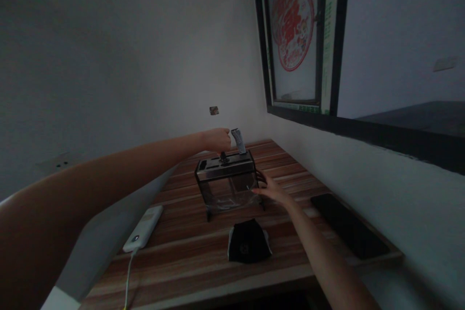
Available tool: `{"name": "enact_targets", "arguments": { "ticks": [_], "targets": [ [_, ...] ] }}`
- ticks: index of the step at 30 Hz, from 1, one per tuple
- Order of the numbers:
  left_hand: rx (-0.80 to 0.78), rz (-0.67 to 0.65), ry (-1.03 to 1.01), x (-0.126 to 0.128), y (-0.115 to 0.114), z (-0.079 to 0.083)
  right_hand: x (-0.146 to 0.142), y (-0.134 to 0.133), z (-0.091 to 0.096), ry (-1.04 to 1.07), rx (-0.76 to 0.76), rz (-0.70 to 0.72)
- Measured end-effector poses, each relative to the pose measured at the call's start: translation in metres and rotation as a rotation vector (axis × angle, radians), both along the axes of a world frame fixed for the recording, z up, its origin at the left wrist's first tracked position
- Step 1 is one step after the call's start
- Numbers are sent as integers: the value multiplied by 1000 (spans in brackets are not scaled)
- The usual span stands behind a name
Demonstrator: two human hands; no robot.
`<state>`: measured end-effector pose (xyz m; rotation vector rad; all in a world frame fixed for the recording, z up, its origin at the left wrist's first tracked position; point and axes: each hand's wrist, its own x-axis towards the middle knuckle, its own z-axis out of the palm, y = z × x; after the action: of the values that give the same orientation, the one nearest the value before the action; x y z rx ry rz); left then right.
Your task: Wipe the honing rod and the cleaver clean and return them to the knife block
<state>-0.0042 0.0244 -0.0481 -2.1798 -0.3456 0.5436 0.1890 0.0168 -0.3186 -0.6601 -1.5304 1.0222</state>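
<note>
A clear-sided box (227, 189) with a dark frame, short legs and a slotted metallic top stands on the wood-grain table. My left hand (218, 139) is over its top with curled fingers, close to a small dark knob (223, 157). What those fingers hold, if anything, is hidden. Just right of them, a grey crinkled strip (239, 141) stands upright at the top's back edge. My right hand (271, 190) grips the box's right side, thumb against the front and fingers along the dark side bars.
In front of the box lies a folded black cloth-like item (249, 242) with a pale edge. A white power bank (144, 228) with a cable lies at left. On the right is a black phone-like slab (347, 223). Walls and a framed window (294, 34) border the table (181, 264).
</note>
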Motion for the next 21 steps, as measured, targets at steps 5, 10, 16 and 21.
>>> {"name": "enact_targets", "arguments": {
  "ticks": [5,10,16,21],
  "targets": [
    [-23,-16,-37,-2,4,-2,-1,0,0,19,1,6],
    [-49,-31,-76,-4,6,-4,-2,-1,1,32,-5,34],
    [-55,-30,-108,-3,6,-9,-3,0,-1,38,-9,33],
    [-50,-24,-112,-3,4,-10,-3,-2,1,31,-15,0]
  ]
}}
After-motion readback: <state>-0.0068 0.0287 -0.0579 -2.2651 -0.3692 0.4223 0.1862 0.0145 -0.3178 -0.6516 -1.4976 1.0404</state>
